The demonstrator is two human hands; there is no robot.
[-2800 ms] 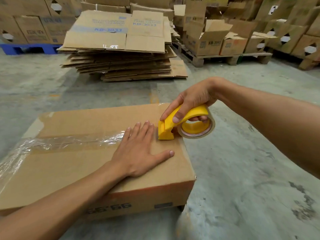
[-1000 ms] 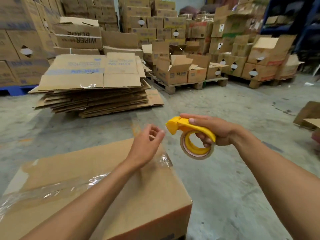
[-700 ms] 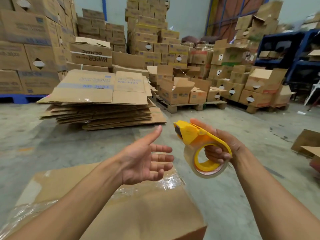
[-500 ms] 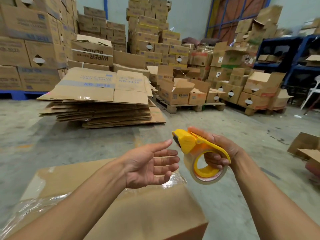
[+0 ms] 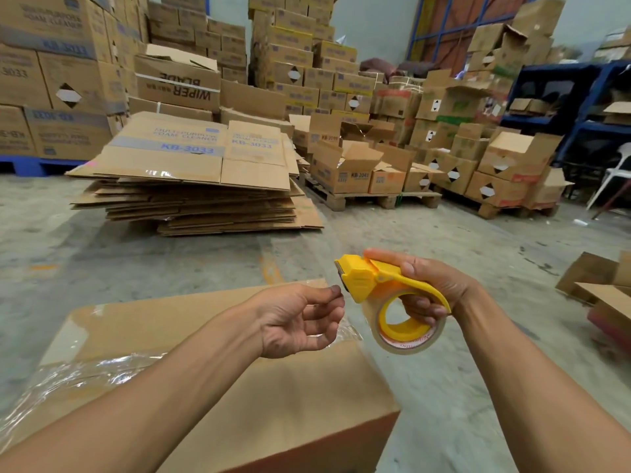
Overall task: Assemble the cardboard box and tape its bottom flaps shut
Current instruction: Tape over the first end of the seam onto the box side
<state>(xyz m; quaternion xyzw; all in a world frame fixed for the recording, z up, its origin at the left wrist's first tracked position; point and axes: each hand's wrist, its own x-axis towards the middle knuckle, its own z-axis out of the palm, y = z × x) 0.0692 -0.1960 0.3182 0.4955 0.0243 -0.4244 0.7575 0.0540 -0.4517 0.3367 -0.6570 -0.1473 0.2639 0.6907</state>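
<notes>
The cardboard box [image 5: 211, 380] sits low in the foreground on the concrete floor [image 5: 461, 387], its flaps folded flat and facing up, with a strip of clear tape [image 5: 85, 372] running along the seam from the left edge toward the far right corner, wrinkled and shiny where it bunches. Judging from that, the seam is already covered and the step in hand looks like readying the tape for another strip or finishing off the end. The tape dispenser [image 5: 386, 295], yellow with a clear roll hanging beneath it, is held above and just beyond the box's right edge; the right hand [image 5: 430, 288] wraps it firmly, fingers through the roll's core and thumb along the top. The left hand [image 5: 297, 319] hovers over the box's far corner, fingers curled loosely with the tips drawn close by the dispenser's toothed mouth, holding nothing that can be made out. The next move likely calls for pinching the loose tape end at the cutter, a small target, and drawing it out without letting it fold on itself.
</notes>
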